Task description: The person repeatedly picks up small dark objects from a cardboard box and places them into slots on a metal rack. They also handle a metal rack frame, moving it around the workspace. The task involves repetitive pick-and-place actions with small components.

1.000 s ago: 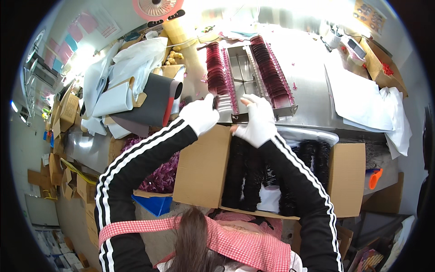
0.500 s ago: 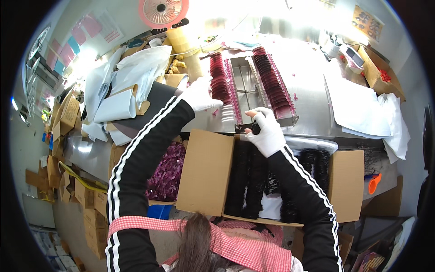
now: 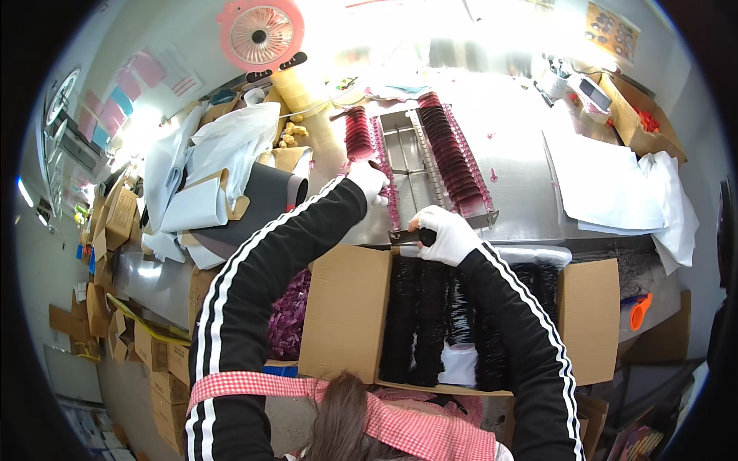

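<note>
A metal rack [image 3: 407, 160] lies on the steel table with two long rows of glossy dark-red curved pieces, each edged with pink toothed clear parts. My left hand [image 3: 367, 181], in a white fingerless glove, is at the near end of the left row [image 3: 357, 132]. Its fingers are curled and partly hidden, so what they pinch cannot be made out. In the same kind of glove, my right hand [image 3: 452, 235] is closed around a small black piece [image 3: 427, 237] beside the rack's near end. The right row [image 3: 453, 157] stands untouched.
Below the table edge, an open cardboard box [image 3: 344, 311] holds rows of black pieces [image 3: 397, 323]. Pink-purple pieces [image 3: 289, 319] fill a container on its left. White sheets [image 3: 607, 184] lie right, wrapping material [image 3: 231, 154] left. A pink fan [image 3: 260, 37] stands behind; orange-handled scissors [image 3: 639, 311] lie right.
My left hand has moved right and down, onto the near end of the left row, its fingers now curled. My right hand has shifted slightly down, still holding the black piece.
</note>
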`<action>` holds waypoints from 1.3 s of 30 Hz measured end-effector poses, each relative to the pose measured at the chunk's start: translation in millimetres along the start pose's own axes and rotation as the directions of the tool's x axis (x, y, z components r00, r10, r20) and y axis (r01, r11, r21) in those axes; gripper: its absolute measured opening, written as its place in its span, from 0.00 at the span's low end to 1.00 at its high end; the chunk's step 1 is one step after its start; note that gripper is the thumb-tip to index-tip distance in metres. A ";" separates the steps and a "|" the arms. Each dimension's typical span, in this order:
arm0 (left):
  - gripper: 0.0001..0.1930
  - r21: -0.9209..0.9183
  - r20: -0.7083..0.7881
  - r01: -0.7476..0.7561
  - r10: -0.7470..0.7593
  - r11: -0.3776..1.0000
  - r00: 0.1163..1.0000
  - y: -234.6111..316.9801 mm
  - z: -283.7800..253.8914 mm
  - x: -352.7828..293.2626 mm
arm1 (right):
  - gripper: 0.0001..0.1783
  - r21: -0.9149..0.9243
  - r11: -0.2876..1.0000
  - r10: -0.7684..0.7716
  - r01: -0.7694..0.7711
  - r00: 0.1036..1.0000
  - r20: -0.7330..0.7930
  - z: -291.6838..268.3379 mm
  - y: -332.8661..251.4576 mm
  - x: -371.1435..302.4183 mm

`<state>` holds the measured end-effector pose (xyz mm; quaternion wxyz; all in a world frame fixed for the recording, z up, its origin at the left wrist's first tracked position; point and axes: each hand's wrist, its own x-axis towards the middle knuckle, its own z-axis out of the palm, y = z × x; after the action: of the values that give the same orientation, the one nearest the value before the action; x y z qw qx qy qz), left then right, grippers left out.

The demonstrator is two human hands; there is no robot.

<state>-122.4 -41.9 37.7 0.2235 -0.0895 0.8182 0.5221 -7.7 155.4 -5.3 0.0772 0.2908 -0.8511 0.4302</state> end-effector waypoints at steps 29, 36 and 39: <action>0.38 0.727 0.012 -0.365 0.520 0.582 0.854 5.7 -92.1 2.5 | 0.22 -0.135 0.965 0.194 -0.223 0.961 -0.198 6.5 -33.9 2.8; 0.47 0.740 0.084 -0.332 0.408 0.586 0.909 21.0 -85.9 90.7 | 0.18 0.021 0.996 0.090 -0.089 0.995 -0.049 -3.0 -14.6 9.9; 0.37 0.722 0.130 -0.346 0.373 0.599 0.919 30.1 -78.5 88.9 | 0.17 0.057 0.998 0.042 -0.041 0.999 -0.021 -9.8 -11.4 10.0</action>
<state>-233.7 -91.2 49.3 0.1165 0.1648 0.9622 0.1829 -10.6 153.4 12.4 0.0695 0.2704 -0.8435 0.4588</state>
